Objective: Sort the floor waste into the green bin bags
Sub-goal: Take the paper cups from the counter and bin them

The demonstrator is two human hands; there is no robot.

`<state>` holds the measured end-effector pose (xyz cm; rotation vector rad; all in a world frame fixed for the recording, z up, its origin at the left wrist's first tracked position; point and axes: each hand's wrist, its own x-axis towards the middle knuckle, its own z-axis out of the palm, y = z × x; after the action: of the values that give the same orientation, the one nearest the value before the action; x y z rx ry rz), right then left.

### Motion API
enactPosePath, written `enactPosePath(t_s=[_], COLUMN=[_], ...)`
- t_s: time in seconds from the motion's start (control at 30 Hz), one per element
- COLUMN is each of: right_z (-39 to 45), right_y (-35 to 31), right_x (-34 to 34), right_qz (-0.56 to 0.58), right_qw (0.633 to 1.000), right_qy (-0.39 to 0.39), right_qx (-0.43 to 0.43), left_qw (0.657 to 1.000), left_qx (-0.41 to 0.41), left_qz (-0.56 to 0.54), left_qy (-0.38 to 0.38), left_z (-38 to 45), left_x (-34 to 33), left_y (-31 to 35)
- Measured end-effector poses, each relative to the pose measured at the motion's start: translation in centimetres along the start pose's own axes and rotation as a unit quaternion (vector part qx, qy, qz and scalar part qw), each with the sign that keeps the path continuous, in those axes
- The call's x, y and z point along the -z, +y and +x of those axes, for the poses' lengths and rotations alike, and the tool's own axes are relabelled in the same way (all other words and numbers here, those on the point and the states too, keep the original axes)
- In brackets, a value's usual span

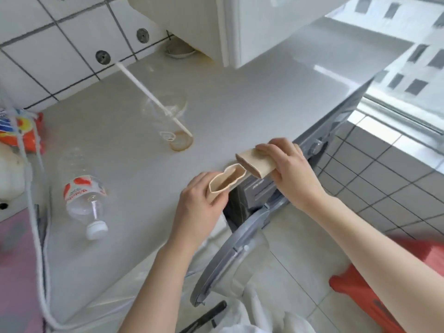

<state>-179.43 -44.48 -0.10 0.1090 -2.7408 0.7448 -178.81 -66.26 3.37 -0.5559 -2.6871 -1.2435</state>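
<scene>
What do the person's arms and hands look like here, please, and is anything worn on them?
Both forearms are bare up to the bottom edge of the picture: no sleeves show. The left hand and the right hand wear no gloves, and no ring, watch or bracelet is visible on the fingers or wrists. No markings can be seen.

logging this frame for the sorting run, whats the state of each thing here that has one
left hand: grips a squashed cardboard tube, open end up
right hand: grips a second flattened cardboard tube
plastic bottle: lying on its side on the counter, capped
clear plastic cup: upright, white straw leaning in it, near empty
washing machine door: open
orange packet: lying by the wall, partly cut off
</scene>
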Motion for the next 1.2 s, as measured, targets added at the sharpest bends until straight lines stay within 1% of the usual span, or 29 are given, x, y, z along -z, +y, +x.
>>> enactPosePath(t_s=[0.1, 0.17, 0.23, 0.33, 0.47, 0.57, 0.73, 0.83, 0.93, 1.0, 1.1, 1.2], right_z=[-5.3, -9.6, -14.8, -23.4, -34.6, -42.4, -54.9, -61.0, -66.3, -70.0, -74.8, -78.6], right_y=[2.2, 3.9, 5.4, 7.2, 9.0, 10.1, 12.4, 13.4, 14.2, 15.2, 16.9, 19.4], right_x=[1.9, 3.2, 4.5, 6.5, 8.8, 10.5, 13.4, 15.2, 16.2, 16.2, 15.5, 13.9], right_qz=[0.05, 0.067, 0.074, 0.085, 0.111, 0.123, 0.137, 0.168, 0.187, 0.187, 0.193, 0.217], right_qw=[0.995, 0.987, 0.975, 0.947, 0.887, 0.846, 0.786, 0.736, 0.686, 0.649, 0.597, 0.542], right_qy=[0.037, 0.051, 0.065, 0.082, 0.101, 0.132, 0.175, 0.205, 0.23, 0.24, 0.245, 0.24], right_qx=[-0.074, -0.135, -0.199, -0.299, -0.437, -0.501, -0.577, -0.623, -0.665, -0.697, -0.739, -0.776], left_qw=[0.999, 0.996, 0.99, 0.982, 0.966, 0.946, 0.906, 0.882, 0.839, 0.818, 0.793, 0.765], left_qx=[-0.03, -0.027, -0.004, -0.014, -0.025, -0.006, 0.109, 0.146, 0.185, 0.202, 0.202, 0.18], left_qz=[-0.019, -0.04, -0.061, -0.081, -0.126, -0.162, -0.2, -0.173, -0.148, -0.118, -0.072, -0.013], left_qy=[-0.036, -0.075, -0.124, -0.17, -0.226, -0.281, -0.356, -0.414, -0.489, -0.525, -0.57, -0.619], left_z=[-0.4, -1.2, -2.3, -4.9, -10.0, -14.9, -24.9, -30.7, -35.6, -38.5, -42.0, -44.6], left_x=[-2.8, -4.9, -7.2, -11.3, -17.3, -22.2, -31.5, -36.4, -40.6, -43.4, -47.4, -51.8], left_y=[2.8, 4.8, 6.8, 9.9, 14.9, 18.6, 24.1, 26.1, 27.4, 28.1, 28.4, 28.4])
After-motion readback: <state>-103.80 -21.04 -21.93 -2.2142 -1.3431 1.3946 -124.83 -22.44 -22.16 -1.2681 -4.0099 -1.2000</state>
